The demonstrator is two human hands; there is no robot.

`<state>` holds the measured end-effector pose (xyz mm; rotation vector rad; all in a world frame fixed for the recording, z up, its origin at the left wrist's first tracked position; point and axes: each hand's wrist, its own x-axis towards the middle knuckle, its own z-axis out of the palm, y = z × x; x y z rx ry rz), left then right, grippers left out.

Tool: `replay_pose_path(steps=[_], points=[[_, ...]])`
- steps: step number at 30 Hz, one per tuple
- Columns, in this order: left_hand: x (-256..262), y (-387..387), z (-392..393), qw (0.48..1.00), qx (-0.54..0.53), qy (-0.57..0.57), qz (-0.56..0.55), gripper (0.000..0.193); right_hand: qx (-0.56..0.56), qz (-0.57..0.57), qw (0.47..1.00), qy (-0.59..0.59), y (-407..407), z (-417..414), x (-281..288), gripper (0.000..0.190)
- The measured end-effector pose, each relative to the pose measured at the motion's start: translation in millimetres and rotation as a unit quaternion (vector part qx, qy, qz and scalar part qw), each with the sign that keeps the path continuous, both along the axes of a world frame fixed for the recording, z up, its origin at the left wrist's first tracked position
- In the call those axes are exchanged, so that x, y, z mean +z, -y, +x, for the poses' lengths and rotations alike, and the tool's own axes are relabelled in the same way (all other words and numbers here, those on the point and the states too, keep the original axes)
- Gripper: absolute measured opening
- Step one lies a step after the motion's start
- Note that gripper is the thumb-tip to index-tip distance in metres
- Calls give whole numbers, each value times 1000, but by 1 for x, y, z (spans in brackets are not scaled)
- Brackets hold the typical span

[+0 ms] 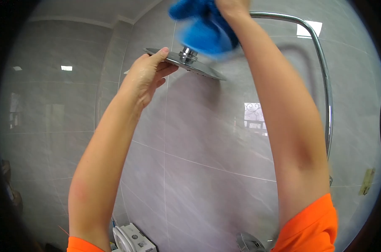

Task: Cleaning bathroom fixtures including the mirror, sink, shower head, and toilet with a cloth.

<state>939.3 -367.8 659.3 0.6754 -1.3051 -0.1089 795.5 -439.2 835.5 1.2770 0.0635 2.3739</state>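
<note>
A round chrome rain shower head [206, 70] hangs tilted, its left edge higher than its right. My left hand [149, 74] grips that left rim, thumb on top and fingers beneath. Above the chrome connector [188, 54], my right hand [233, 8] has hold of a blue cloth [209, 34], blurred and partly cut off by the top of the picture. The right hand's fingers are mostly out of sight. Behind my right wrist, the curved chrome shower pipe [299, 20] starts and bends down the right side.
Grey tiled walls [193, 126] surround the shower. Low at the left stands a white box [143, 241] beside a white rounded object [122, 239]. A chrome fitting [249, 242] shows at the bottom, and a yellowish strip [367, 181] is on the right wall.
</note>
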Motion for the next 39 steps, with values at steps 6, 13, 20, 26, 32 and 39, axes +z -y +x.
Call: replay_pose_path(steps=[6,13,20,26,32,39], points=[[-10,-3,15,995,-97,8,-8,48,-91,105,794,-592,-16,52,-68,41],[1,2,14,994,-89,57,8,45,-418,161,798,-403,13,83,-35,43],[-6,1,14,994,-103,27,4,44,-288,165,746,-578,-10,78,-41,58],[-10,8,6,991,-123,30,-35,40,-278,196,716,-609,-21,75,-37,59],[-8,3,4,991,-128,16,-34,39,-318,139,753,-558,15,87,-29,46],[-13,8,20,992,-113,26,-50,48,-206,-2,768,-607,-30,5,-78,30]])
